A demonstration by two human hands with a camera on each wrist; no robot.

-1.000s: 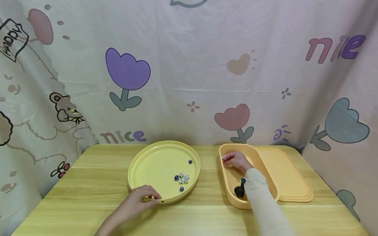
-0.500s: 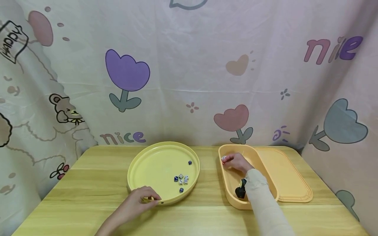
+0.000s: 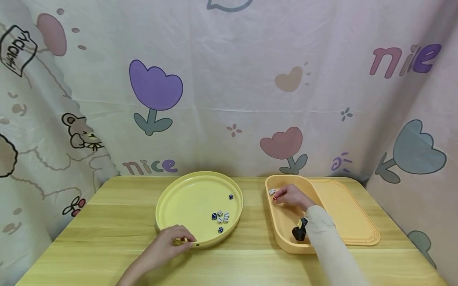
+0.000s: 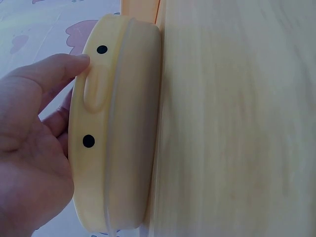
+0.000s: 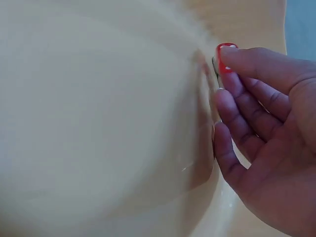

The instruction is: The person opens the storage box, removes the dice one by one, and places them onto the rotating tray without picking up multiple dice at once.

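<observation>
My left hand (image 3: 171, 241) grips the near rim of a round yellow tray (image 3: 186, 178), with the thumb on its outer wall (image 4: 96, 118) and other fingers behind the rim. Dice lie at the tray's right side: several white dice (image 3: 226, 219) grouped beside a dark blue die (image 3: 214, 216), plus separate blue ones nearer and farther. My right hand (image 3: 294, 196) reaches into an orange box (image 3: 280, 240) and pinches a red die (image 5: 227, 57) with white pips between thumb and fingertip. Just beyond it, white dice (image 3: 272, 191) sit by the box's left wall.
An orange lid (image 3: 347, 210) lies flat to the right of the box. A black device (image 3: 299, 230) is at the right wrist, over the box's near end. Behind the wooden table (image 3: 229, 262) hangs a printed curtain (image 3: 222, 79).
My right hand has drawn back slightly to the right from the box's left wall with the red die, uncovering the white dice. The left hand stays on the tray rim.
</observation>
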